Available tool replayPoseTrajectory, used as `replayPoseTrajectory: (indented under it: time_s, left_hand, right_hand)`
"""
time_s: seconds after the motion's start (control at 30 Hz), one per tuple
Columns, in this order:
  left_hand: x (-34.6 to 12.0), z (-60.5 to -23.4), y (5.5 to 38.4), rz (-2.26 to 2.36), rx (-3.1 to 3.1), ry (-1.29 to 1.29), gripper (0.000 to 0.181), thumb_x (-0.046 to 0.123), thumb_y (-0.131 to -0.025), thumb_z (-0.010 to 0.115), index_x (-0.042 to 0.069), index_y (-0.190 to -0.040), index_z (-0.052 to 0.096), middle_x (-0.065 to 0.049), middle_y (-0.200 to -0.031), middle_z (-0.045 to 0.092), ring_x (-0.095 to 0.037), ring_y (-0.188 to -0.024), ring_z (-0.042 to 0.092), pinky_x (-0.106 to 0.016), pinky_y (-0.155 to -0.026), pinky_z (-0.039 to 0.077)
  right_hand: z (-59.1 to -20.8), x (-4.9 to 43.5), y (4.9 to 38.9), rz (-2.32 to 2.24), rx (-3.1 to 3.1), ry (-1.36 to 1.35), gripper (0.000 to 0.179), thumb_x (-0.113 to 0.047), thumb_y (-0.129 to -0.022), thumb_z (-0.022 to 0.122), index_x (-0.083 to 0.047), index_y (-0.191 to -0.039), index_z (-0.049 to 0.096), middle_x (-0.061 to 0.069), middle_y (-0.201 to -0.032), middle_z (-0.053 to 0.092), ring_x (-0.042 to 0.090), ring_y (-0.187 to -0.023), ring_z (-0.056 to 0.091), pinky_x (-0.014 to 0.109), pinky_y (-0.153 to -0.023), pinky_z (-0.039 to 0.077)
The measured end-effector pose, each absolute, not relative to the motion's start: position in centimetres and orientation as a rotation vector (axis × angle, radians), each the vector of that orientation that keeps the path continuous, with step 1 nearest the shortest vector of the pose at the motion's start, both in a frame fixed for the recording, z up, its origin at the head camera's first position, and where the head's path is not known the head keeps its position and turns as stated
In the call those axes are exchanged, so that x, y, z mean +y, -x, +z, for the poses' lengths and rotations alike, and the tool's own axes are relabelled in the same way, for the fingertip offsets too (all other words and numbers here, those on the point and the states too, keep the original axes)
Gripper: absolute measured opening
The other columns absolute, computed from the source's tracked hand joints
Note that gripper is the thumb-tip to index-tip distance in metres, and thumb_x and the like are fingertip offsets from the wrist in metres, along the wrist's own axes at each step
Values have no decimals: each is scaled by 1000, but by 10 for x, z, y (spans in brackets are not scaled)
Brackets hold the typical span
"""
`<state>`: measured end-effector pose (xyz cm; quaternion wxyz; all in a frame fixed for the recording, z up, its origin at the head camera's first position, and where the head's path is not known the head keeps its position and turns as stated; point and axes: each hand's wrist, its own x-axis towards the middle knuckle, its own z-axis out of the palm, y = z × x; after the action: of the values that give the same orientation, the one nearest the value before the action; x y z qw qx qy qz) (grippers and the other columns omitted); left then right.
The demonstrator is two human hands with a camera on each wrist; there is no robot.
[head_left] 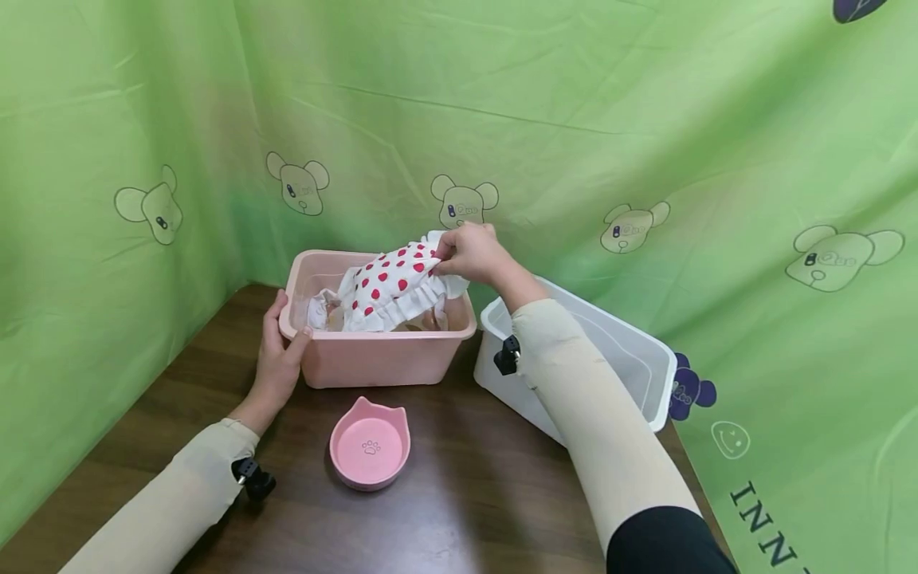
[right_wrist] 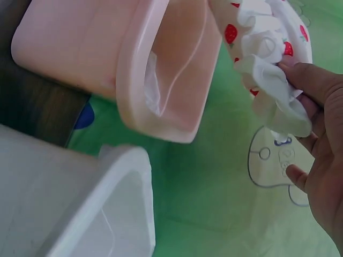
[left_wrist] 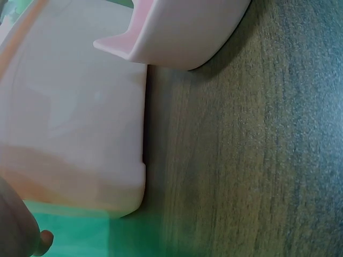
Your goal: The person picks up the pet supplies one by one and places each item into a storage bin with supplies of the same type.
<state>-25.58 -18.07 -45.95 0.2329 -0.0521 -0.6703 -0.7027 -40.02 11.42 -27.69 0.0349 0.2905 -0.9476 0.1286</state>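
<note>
A pink plastic bin [head_left: 380,360] stands toward the back of the table. My left hand [head_left: 278,359] grips its left front corner, thumb on the front rim and fingers along the side. With thumb and fingers, my right hand [head_left: 473,253] pinches the ruffled edge of a white cloth item with red strawberry prints [head_left: 390,279]. That edge is lifted above the bin's right rim, while the cloth's lower part hangs down into the bin. In the right wrist view, the frilled trim [right_wrist: 268,80] bunches at the fingertips. Other whitish items lie partly hidden under the cloth.
A white plastic bin [head_left: 617,335] stands at the right, partly behind my right forearm. In front of the pink bin sits a pink cat-eared bowl [head_left: 370,446] with a paw print. A green printed curtain [head_left: 545,119] hangs behind the wooden table [head_left: 301,526].
</note>
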Motion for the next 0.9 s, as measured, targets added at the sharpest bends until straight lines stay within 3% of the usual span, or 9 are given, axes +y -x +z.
replayPoseTrajectory:
  time_s: [0.1, 0.33, 0.53, 0.67, 0.9]
  left_hand:
    - [-184, -468, 261, -1920, -1840, 138, 68, -4, -97, 53, -1, -158, 23, -7, -172, 14, -20, -156, 16, -13, -120, 21]
    - [-184, -472, 262, -1937, -1844, 155, 69, -3, -98, 52, 2, -159, 21, -7, -172, 13, -19, -156, 17, -33, -127, 18]
    - [-186, -471, 261, -1935, -1853, 155, 69, -3, -98, 52, 1, -159, 21, -6, -172, 12, -20, -156, 16, -29, -126, 19]
    - [-187, -472, 261, -1934, -1858, 151, 70, -4, -98, 53, 1, -159, 20, -5, -172, 12, -19, -156, 16, -22, -124, 20]
    - [-190, -472, 259, -1932, -1848, 148, 69, -4, -98, 53, 1, -159, 21, -5, -172, 13, -20, -155, 17, -29, -126, 20]
  right_hand:
    - [-279, 104, 402, 349, -2928, -934, 12, -27, -84, 83, -18, -84, 75, -6, -84, 76, 18, -96, 56, 50, -104, 26]
    - [-287, 86, 406, 307, -2963, -983, 11, -28, -83, 83, -20, -83, 75, -8, -80, 73, 15, -91, 59, 52, -109, 22]
    - [-295, 73, 406, 259, -2971, -1049, 10, -27, -83, 83, -21, -83, 74, -9, -82, 72, 15, -94, 56, 56, -115, 18]
    - [-298, 66, 406, 221, -2979, -1080, 10, -28, -83, 83, -23, -85, 75, -10, -84, 72, 15, -95, 55, 50, -109, 23]
    - [-293, 56, 403, 240, -2984, -1139, 10, -28, -82, 84, -24, -88, 76, -10, -85, 72, 14, -98, 57, 47, -105, 25]
